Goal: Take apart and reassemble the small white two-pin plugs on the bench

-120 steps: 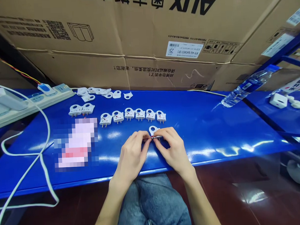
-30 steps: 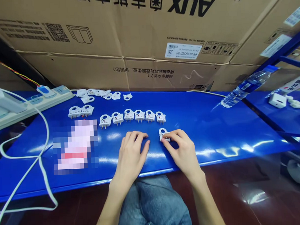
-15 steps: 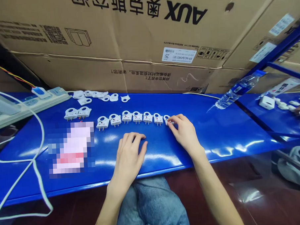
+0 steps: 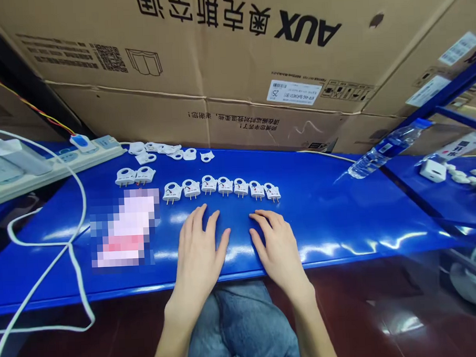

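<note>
Several white two-pin plugs with ring-shaped grips stand in a slightly curved row on the blue table (image 4: 353,210), pins toward me. At the right end of that row is one plug (image 4: 272,192), apart from my fingers. My left hand (image 4: 197,248) rests palm down in front of the row, its fingers spread and nothing in it. Beside it, my right hand (image 4: 278,245) is also open and holds nothing, fingers loosely apart. Two more of these plugs (image 4: 144,178) sit together farther left. Behind them lies a loose pile of white ring-shaped parts (image 4: 166,149).
A pixelated pink item (image 4: 129,222) lies left of my hands. Power strips (image 4: 56,173) and a looping white cable (image 4: 83,290) take up the left side. A water bottle (image 4: 379,159) lies at the back right. Large cardboard boxes (image 4: 233,68) wall off the rear.
My right hand has let go of the rightmost plug and drawn back toward me and left. My left hand's fingers have straightened forward. The view has shifted slightly.
</note>
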Demonstrator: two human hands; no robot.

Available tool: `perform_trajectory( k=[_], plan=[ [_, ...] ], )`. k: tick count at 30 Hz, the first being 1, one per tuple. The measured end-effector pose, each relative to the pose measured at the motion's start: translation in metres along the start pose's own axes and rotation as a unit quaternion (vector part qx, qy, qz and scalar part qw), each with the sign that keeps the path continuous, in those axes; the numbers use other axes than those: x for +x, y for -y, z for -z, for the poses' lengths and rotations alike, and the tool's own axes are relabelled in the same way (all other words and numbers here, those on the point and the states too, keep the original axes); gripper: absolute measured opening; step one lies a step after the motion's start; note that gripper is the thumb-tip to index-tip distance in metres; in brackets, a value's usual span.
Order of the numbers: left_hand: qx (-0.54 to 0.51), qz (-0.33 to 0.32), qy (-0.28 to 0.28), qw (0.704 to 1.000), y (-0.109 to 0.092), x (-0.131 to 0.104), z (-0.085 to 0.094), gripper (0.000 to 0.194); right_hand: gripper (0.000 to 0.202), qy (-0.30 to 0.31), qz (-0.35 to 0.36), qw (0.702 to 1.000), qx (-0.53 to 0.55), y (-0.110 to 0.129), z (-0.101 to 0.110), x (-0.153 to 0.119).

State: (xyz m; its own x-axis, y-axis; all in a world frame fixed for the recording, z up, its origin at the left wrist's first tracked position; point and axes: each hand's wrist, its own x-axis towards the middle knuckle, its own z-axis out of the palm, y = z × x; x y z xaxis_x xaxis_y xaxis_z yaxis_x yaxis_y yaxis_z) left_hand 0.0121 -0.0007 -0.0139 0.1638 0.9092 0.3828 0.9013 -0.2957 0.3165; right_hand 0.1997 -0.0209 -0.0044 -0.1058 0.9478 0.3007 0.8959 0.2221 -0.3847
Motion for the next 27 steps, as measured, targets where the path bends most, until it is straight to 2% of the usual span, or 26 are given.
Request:
perform_trajectory(
  k=[2, 6, 14, 18, 21, 23, 24, 26, 27],
  plan=[
    [0.025, -0.018, 0.011, 0.999, 0.002, -0.006, 0.001, 0.051, 0.044, 0.009, 0.016, 1.000, 0.004, 0.002, -0.002, -0.001],
    [0.048, -0.014, 0.019, 0.999, 0.001, -0.011, 0.002, 0.054, 0.051, 0.038, 0.038, 0.999, 0.003, 0.005, -0.007, 0.002],
    [0.053, -0.010, 0.038, 0.998, -0.001, -0.008, 0.003, 0.053, 0.056, 0.045, 0.019, 0.998, -0.032, 0.020, -0.016, 0.001],
    [0.015, 0.009, 0.043, 0.999, -0.001, -0.008, 0.003, 0.053, 0.056, 0.060, 0.010, 0.998, -0.017, 0.017, -0.012, 0.003],
    [-0.076, 0.034, 0.035, 0.996, 0.004, -0.008, 0.007, 0.050, 0.054, 0.046, -0.003, 0.997, 0.065, 0.018, -0.008, -0.002],
    [-0.185, 0.077, 0.022, 0.980, 0.006, -0.008, 0.015, 0.050, 0.056, 0.015, -0.041, 0.983, 0.178, 0.022, -0.004, -0.009],
    [-0.246, 0.124, 0.012, 0.961, 0.007, -0.008, 0.020, 0.051, 0.057, -0.014, -0.082, 0.965, 0.247, 0.026, -0.002, -0.011],
    [-0.392, 0.197, -0.043, 0.897, 0.005, -0.007, 0.029, 0.054, 0.057, -0.068, -0.145, 0.911, 0.380, 0.033, 0.002, -0.014],
    [-0.458, 0.222, -0.079, 0.857, 0.003, -0.006, 0.033, 0.057, 0.057, -0.069, -0.158, 0.883, 0.437, 0.037, 0.003, -0.013]
  ],
)
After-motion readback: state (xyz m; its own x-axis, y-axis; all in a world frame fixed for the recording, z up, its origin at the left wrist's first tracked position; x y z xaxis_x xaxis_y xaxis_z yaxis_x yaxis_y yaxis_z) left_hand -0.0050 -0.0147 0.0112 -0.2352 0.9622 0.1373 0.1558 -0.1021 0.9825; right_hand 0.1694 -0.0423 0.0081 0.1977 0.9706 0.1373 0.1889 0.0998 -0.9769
